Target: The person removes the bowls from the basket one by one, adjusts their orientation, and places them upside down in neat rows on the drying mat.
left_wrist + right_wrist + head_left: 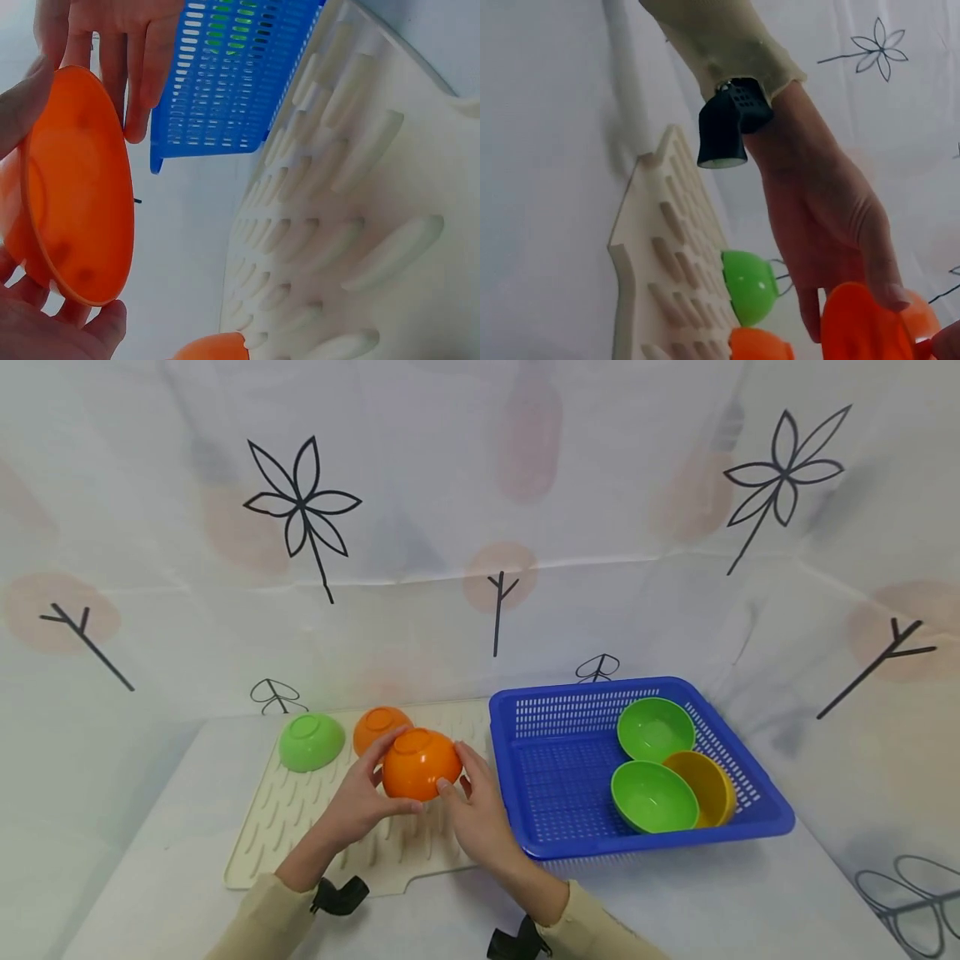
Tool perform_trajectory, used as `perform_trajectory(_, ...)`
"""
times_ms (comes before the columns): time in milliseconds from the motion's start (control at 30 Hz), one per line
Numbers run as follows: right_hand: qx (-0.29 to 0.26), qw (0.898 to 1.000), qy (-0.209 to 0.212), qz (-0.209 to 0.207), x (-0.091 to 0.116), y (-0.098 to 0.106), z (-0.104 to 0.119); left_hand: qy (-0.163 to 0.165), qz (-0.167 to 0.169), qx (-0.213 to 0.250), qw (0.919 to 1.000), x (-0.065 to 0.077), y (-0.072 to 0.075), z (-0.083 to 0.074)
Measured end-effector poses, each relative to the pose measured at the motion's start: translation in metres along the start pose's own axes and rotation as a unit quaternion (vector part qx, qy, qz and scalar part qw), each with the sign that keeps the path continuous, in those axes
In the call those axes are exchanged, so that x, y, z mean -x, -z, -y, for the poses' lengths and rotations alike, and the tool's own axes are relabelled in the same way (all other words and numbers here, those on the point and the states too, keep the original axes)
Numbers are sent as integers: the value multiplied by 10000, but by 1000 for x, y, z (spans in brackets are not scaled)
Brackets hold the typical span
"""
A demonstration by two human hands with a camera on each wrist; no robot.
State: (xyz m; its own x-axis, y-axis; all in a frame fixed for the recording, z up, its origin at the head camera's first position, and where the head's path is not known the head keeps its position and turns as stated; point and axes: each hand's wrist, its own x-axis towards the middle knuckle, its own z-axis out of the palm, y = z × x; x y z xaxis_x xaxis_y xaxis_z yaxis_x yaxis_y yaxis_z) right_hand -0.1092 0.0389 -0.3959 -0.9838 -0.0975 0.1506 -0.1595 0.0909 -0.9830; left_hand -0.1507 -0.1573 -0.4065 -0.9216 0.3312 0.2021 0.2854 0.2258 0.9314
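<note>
An orange bowl (422, 765) is held bottom up between both hands above the ribbed cream drying mat (285, 827). My left hand (358, 797) grips its left side, thumb low near the rim and fingers up by the base. On the right side, my right hand (477, 806) pinches it with thumb and fingers. The left wrist view shows the bowl's hollow inside (86, 187). Just behind it, a second orange bowl (377, 727) sits upside down on the mat, partly hidden. A green bowl (311, 742) also lies upside down at the mat's far left corner.
To the right stands a blue perforated basket (555, 777). Inside its right half are two green bowls (656, 729) and a yellow bowl (708, 785), which overlap. A patterned white cloth (420, 527) hangs behind the white table (172, 860).
</note>
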Motion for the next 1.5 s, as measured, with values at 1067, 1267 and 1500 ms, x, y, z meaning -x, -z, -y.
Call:
perform_trajectory(1067, -159, 9868, 229, -1592, -25, -22, -65, 739, -539, -472, 9947, -49, -27, 30)
perform_trajectory(1267, 279, 9867, 231, -1587, -25, -21, -67, 733, -875, -811, 9901, -63, -37, 34)
perform_trajectory(1500, 446, 9882, -26, -1463, -34, -19, -69, 718, -905, -939, 9889, -82, -42, 39)
